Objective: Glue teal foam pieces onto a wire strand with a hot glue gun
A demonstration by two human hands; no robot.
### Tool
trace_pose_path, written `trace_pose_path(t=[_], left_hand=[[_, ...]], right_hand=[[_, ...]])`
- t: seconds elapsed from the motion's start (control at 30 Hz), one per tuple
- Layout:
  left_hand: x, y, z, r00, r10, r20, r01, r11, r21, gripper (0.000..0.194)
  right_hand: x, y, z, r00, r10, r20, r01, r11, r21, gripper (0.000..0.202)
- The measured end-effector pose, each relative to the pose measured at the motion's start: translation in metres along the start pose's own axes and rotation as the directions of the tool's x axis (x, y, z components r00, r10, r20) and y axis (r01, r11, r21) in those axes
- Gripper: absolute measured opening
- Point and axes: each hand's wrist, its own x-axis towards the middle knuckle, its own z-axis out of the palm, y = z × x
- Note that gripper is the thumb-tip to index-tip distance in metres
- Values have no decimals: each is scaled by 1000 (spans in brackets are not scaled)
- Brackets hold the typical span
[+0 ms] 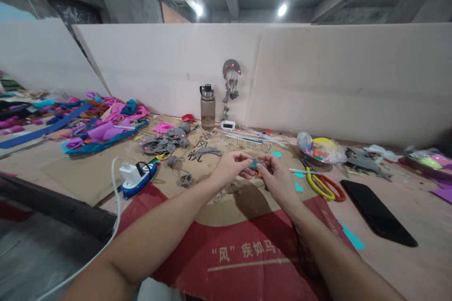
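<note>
Near the middle of the cardboard, my left hand and my right hand meet fingertip to fingertip. Both pinch a small teal piece, perhaps felt; the fingers cover much of it. A bit of orange shows just beneath the right fingers. Left of my hands lies a curved grey felt piece, and beyond it loose grey yarn. Several grey shapes with pink dots are heaped farther left. Small cyan scraps lie beside my right hand.
Scissors with yellow and red handles and a black phone lie at right. A bottle stands at the back near a hanging grey moon ornament. At left are a blue power strip and colourful fabric scraps.
</note>
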Motion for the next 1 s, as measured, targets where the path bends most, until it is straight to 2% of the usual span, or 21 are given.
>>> trace_pose_path(t=[0.13,0.23,0.33,0.53,0.83,1.0], left_hand=[[3,-3,-2,999,39,-34,-38,999,12,10],[3,-4,-2,997,55,-53,-54,998,26,9],[2,-2,-1,997,57,-52,-56,998,35,11],[0,0,1,998,38,-53,-38,999,14,7],[1,-5,0,983,155,-98,-147,986,83,8],[3,-6,-2,976,165,-144,-169,986,-10,13]], right_hand=[[-2,-4,0,996,-64,-69,63,998,-26,31],[-5,-8,0,988,-114,-101,103,989,-104,21],[-7,-11,0,988,-130,-84,118,984,-130,16],[-7,-7,1,993,-106,-48,99,988,-119,21],[-8,-9,1,994,-105,23,108,976,-191,28],[-7,-7,4,989,-103,111,123,974,-189,28]])
